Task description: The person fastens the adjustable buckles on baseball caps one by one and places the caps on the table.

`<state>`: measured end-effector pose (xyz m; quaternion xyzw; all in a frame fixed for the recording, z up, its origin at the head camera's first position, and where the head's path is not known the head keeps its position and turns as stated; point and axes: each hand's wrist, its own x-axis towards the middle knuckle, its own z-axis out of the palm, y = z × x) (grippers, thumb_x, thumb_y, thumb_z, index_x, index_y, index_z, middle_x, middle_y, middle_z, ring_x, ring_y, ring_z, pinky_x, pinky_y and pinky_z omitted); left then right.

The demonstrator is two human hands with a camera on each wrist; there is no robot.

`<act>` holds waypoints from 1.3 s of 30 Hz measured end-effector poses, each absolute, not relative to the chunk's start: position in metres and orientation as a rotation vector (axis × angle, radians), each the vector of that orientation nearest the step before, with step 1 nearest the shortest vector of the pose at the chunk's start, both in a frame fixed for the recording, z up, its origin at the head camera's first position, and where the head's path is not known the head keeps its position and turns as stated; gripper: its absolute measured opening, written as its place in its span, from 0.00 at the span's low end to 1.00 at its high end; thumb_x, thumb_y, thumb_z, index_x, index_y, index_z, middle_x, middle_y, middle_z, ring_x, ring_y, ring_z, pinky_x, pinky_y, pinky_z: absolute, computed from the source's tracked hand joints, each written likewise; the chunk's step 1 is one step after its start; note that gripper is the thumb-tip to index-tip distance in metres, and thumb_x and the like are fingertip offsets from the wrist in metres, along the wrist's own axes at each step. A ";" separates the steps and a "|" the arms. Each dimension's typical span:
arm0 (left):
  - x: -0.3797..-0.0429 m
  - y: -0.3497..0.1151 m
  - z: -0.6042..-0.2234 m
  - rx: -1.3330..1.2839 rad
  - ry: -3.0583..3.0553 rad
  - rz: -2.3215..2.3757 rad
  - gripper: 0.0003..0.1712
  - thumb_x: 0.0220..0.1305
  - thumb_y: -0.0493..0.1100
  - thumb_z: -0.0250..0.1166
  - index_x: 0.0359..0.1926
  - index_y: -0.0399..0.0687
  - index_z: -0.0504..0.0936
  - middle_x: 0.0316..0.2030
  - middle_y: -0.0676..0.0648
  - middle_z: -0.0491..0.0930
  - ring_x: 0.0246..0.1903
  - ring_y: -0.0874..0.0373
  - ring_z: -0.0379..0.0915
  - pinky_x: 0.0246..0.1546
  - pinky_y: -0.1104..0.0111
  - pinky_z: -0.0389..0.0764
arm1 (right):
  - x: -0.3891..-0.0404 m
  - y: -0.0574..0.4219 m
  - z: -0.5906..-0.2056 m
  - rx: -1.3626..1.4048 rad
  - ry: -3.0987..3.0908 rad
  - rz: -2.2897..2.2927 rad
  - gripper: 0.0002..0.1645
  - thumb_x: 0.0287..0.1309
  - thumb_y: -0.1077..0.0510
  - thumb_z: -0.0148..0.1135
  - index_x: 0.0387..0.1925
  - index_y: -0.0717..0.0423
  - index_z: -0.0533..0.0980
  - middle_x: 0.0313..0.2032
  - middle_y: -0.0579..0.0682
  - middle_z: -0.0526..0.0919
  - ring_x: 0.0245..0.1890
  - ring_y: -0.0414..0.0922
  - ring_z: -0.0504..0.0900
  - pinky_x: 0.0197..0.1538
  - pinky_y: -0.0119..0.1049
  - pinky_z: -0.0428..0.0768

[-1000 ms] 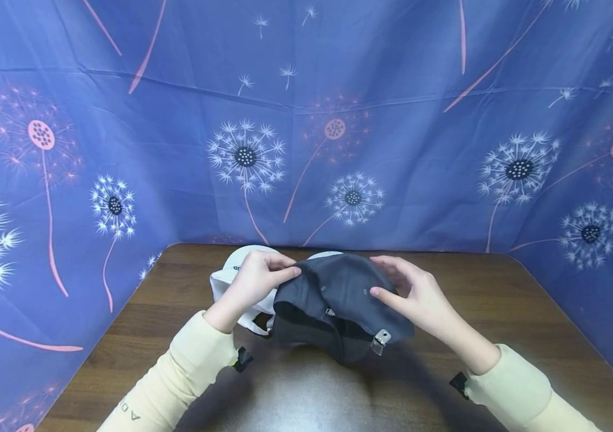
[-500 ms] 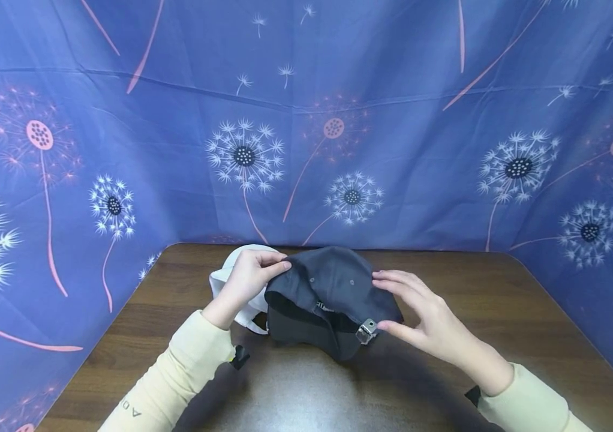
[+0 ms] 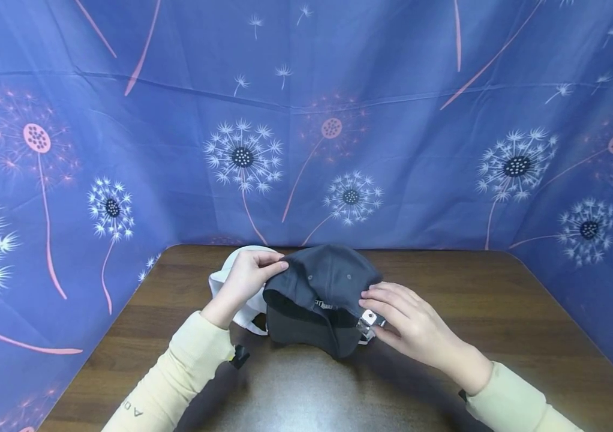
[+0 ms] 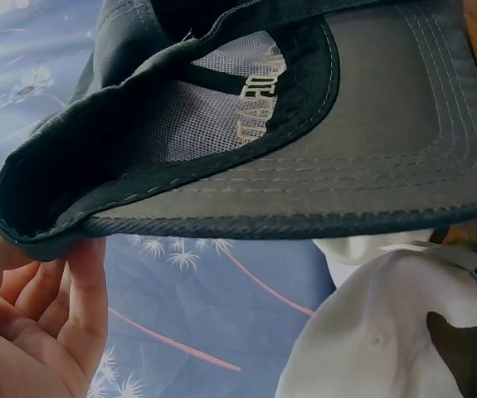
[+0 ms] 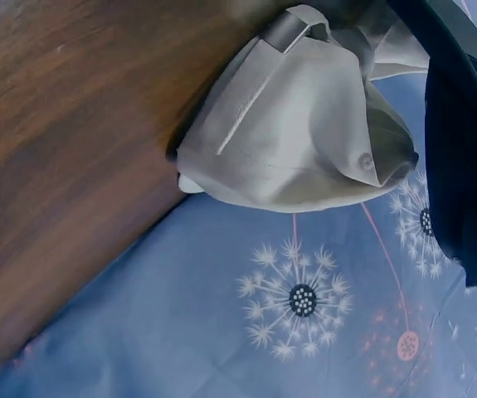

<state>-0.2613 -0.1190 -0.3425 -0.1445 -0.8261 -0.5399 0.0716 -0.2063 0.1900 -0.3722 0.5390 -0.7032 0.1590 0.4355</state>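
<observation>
A dark grey baseball cap (image 3: 333,270) is held up over the table, its brim (image 3: 306,327) pointing toward me. My left hand (image 3: 244,279) pinches the cap's left edge between thumb and fingers. On the other side, my right hand (image 3: 414,327) grips the cap's right edge, beside a shiny metal buckle (image 3: 368,318). The left wrist view looks into the cap, with mesh lining (image 4: 188,124) and pale lettering seen from behind. Just behind the left hand sits a white cap (image 3: 220,285), partly covered. The right wrist view shows a pale cap (image 5: 288,133) beyond the dark one.
The brown wooden table (image 3: 479,288) extends to both sides and toward me. A blue dandelion-print cloth (image 3: 420,150) hangs along the table's back and sides.
The dark cap has shifted left and turned more upright, with its brim lower. My right hand loosened from the cap's side, moved back, then closed at the edge near the buckle.
</observation>
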 end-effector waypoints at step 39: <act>-0.236 -0.127 -0.331 -0.545 -2.582 -1.282 0.07 0.55 0.41 0.69 0.35 0.44 0.86 0.30 0.50 0.85 0.31 0.61 0.82 0.38 0.68 0.81 | -0.200 0.176 -0.334 0.994 -1.775 1.028 0.11 0.37 0.74 0.63 0.27 0.60 0.80 0.27 0.49 0.83 0.32 0.38 0.81 0.41 0.22 0.76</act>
